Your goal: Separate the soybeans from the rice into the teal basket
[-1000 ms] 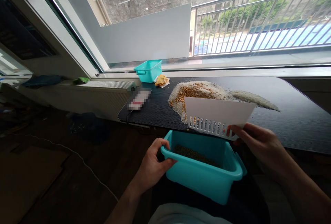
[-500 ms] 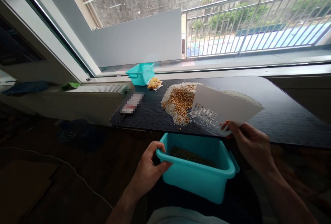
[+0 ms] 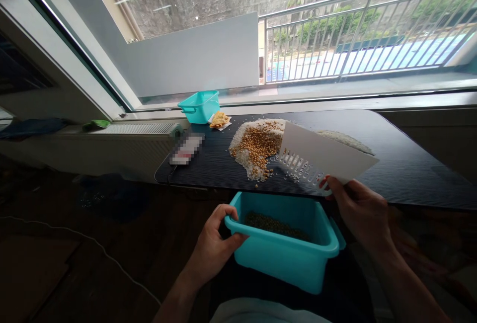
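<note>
My left hand [image 3: 219, 236] grips the left rim of a turquoise plastic bin [image 3: 283, 258], thumb outside and fingers over the edge. Dark greenish grains [image 3: 276, 226] lie in its bottom. In my right hand [image 3: 357, 206] is a white plastic sheet with a row of slots [image 3: 324, 154], pinched at its lower edge and tilted above the dark table. The sheet's left end is beside a pile of yellow-brown beans mixed with white granules [image 3: 257, 146]; part of the pile may be hidden behind it. Behind the sheet, a mound of pale grains [image 3: 345, 139] shows partly.
A smaller turquoise basket [image 3: 201, 107] stands at the back left of the dark table [image 3: 410, 164], with a yellowish crumpled piece on white paper [image 3: 219, 120] beside it. A blurred-out phone-like object [image 3: 187, 149] with a cable lies near the left edge. The window borders the back.
The white slotted sheet has shifted very slightly beside the bean pile. My left hand stays on the bin's rim, and the whole view has turned a little.
</note>
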The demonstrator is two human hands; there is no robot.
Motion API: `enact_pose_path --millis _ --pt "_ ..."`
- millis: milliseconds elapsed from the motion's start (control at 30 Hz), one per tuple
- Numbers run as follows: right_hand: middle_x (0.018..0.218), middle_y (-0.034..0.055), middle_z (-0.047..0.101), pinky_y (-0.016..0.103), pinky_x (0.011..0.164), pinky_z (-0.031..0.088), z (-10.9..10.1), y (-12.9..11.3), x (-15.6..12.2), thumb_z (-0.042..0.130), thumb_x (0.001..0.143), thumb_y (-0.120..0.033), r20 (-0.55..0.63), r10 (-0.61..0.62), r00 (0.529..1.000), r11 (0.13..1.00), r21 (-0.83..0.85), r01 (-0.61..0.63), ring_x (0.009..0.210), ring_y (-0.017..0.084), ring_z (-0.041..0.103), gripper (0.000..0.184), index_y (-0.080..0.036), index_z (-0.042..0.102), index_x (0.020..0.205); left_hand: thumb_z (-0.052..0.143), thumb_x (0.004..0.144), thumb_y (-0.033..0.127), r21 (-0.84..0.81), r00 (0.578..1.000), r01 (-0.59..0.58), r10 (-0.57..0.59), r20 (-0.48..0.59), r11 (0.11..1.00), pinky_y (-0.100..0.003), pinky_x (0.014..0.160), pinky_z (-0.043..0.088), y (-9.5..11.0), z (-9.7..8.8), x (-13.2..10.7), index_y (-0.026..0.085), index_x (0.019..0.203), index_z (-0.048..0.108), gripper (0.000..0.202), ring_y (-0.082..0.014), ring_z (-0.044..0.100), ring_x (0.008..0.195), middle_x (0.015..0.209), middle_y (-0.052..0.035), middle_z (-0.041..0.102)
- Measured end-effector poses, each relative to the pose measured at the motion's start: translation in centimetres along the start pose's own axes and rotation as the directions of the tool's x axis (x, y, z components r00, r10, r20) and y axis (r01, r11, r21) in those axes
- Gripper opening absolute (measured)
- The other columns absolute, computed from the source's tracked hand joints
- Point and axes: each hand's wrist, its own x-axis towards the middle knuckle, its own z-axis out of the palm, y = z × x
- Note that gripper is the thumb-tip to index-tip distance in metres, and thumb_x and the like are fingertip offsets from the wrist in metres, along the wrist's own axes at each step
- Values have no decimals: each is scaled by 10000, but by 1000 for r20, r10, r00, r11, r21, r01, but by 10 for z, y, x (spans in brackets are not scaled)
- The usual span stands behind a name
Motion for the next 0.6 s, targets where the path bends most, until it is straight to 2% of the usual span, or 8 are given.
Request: enact_pose_path --millis 67,133,233,400,533,600 --pt "722 41 866 432 659 694 4 5 -5 880 867 -884 4 4 1000 1000 21 -5 687 343 865 557 -328 914 845 978 861 498 11 1000 -4 4 5 1000 -350 891 578 0 0 1 286 927 703 354 -250 604 889 907 35 612" --pt "702 40 861 429 629 674 5 11 -6 874 837 -926 -51 11 999 1000 29 -9 661 343 852 592 -335 909 815 984 859 500 14 1000 -3 3 15 1000 -348 885 576 0 0 1 286 928 704 358 -250 605 887 902 37 607" --pt "711 65 879 447 654 681 -7 14 -1 868 826 -922 -139 26 990 1000 -2 -27 685 369 867 578 -347 914 793 990 863 498 6 1000 1 -1 30 1000 -348 886 582 1 0 2 287 932 705 361 -255 611 889 898 37 604" --pt "745 97 903 493 733 706 -38 -3 10 876 783 -788 -145 33 989 994 -100 -48 761 416 906 447 -344 886 728 981 860 511 1 1000 4 -4 16 1000 -366 923 586 3 4 2 288 923 698 365 -263 607 899 898 35 593" --pt "930 108 975 484 722 733 -46 -18 13 884 840 -730 -137 25 990 999 -35 -30 840 411 932 392 -345 895 766 974 871 532 1 999 5 -5 41 1000 -364 911 580 6 5 2 291 926 689 377 -259 598 890 897 36 588" --pt "929 111 964 461 736 739 -47 -21 14 871 859 -693 -140 23 990 999 -43 -29 826 383 929 363 -339 884 778 974 879 535 2 999 3 -3 50 1000 -360 904 576 7 5 2 291 926 683 383 -257 595 886 890 38 583"
